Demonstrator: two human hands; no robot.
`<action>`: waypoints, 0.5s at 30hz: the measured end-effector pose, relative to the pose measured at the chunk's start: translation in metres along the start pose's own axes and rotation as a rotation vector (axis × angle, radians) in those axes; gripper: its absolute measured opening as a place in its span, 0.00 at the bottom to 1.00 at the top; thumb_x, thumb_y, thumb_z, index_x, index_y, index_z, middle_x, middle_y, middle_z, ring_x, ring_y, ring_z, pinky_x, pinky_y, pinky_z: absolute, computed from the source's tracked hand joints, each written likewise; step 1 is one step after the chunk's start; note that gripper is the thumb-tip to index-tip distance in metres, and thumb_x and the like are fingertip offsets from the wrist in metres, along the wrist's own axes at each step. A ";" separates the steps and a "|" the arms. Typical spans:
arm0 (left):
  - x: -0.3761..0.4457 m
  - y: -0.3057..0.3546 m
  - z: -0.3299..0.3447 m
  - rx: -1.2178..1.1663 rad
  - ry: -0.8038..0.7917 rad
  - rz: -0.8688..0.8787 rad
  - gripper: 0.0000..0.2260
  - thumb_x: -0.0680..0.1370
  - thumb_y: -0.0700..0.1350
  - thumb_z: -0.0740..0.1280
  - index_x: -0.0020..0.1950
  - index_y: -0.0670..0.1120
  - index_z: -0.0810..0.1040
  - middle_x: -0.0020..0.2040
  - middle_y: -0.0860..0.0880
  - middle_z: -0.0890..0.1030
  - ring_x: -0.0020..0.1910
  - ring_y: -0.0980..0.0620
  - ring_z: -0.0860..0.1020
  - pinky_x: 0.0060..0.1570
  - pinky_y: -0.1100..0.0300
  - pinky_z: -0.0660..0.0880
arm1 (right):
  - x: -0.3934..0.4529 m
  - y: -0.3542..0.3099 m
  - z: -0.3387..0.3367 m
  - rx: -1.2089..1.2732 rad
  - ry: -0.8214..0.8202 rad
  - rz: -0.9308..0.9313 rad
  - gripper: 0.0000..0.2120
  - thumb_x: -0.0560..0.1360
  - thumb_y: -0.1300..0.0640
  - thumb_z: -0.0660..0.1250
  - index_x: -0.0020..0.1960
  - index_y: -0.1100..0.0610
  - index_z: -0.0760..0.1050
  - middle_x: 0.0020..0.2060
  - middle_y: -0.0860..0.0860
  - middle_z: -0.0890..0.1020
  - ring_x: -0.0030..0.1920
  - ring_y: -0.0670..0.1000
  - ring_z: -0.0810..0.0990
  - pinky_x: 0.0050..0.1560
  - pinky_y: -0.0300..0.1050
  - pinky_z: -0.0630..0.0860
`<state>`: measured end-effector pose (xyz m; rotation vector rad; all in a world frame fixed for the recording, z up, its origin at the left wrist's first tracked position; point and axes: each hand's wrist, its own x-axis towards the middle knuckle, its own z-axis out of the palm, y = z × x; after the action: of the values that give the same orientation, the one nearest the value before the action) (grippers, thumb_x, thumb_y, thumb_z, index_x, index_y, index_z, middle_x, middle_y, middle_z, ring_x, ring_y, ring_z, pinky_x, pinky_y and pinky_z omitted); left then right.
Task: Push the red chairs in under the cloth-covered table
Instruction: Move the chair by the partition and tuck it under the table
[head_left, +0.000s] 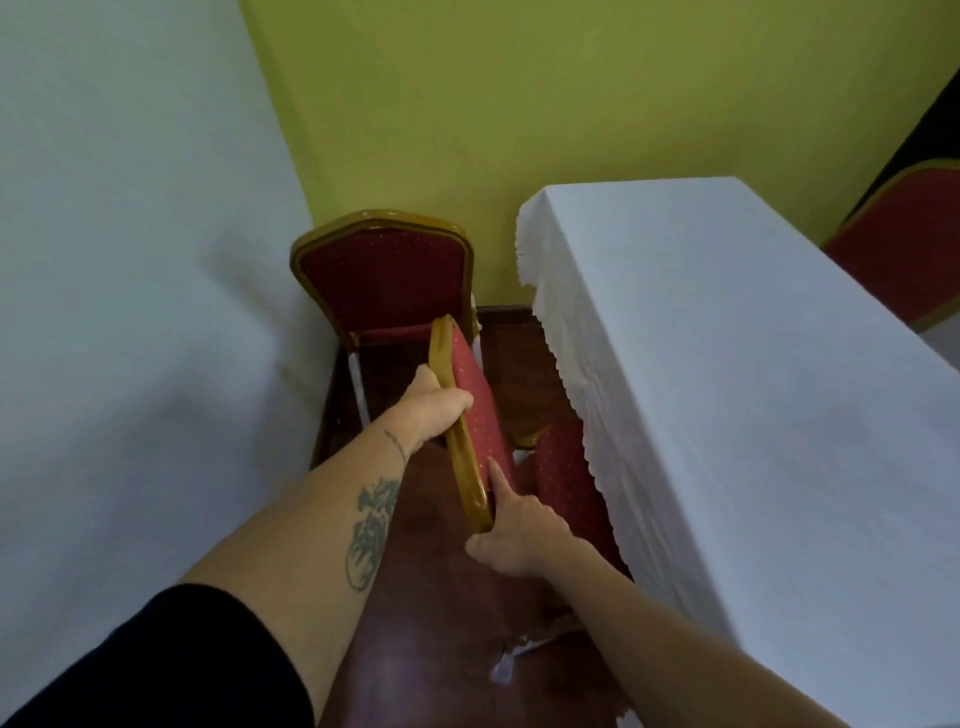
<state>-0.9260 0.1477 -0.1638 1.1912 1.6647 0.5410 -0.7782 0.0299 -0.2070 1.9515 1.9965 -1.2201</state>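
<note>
A red chair with a gold frame stands beside the white-clothed table (737, 364); I see its backrest (475, 410) edge-on from above, and its seat (566, 478) reaches under the cloth's lace hem. My left hand (434, 402) grips the far part of the backrest's top rail. My right hand (511, 530) holds the near end of that rail, fingers on the red padding. A second red chair (384, 280) stands further back at the green wall, facing me.
Another white-covered table (130, 312) fills the left side, leaving a narrow aisle of dark wooden floor (441, 649). A third red chair (904, 249) shows at the right edge behind the table. White scraps lie on the floor near my right forearm.
</note>
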 end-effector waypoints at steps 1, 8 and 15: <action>-0.002 0.000 -0.004 0.049 -0.014 -0.002 0.28 0.74 0.47 0.70 0.71 0.45 0.63 0.57 0.46 0.77 0.55 0.47 0.77 0.57 0.48 0.77 | 0.001 0.000 -0.010 0.010 -0.080 -0.019 0.58 0.67 0.40 0.70 0.80 0.43 0.31 0.70 0.57 0.74 0.63 0.61 0.78 0.65 0.57 0.75; 0.013 0.030 -0.052 0.185 -0.172 -0.071 0.31 0.79 0.64 0.62 0.76 0.47 0.65 0.70 0.46 0.73 0.61 0.43 0.76 0.51 0.44 0.78 | 0.024 -0.022 -0.118 0.143 -0.050 -0.158 0.48 0.69 0.35 0.71 0.81 0.48 0.54 0.72 0.54 0.73 0.63 0.57 0.78 0.62 0.55 0.77; 0.079 0.084 -0.123 0.464 0.031 0.184 0.28 0.77 0.55 0.68 0.76 0.48 0.69 0.69 0.43 0.75 0.64 0.43 0.76 0.53 0.54 0.75 | 0.071 -0.081 -0.180 0.075 0.096 -0.225 0.38 0.70 0.40 0.70 0.77 0.48 0.63 0.64 0.49 0.76 0.57 0.48 0.75 0.51 0.44 0.69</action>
<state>-1.0003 0.2749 -0.0823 1.6900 1.7721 0.2883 -0.7807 0.2028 -0.0889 1.8931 2.3033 -1.2871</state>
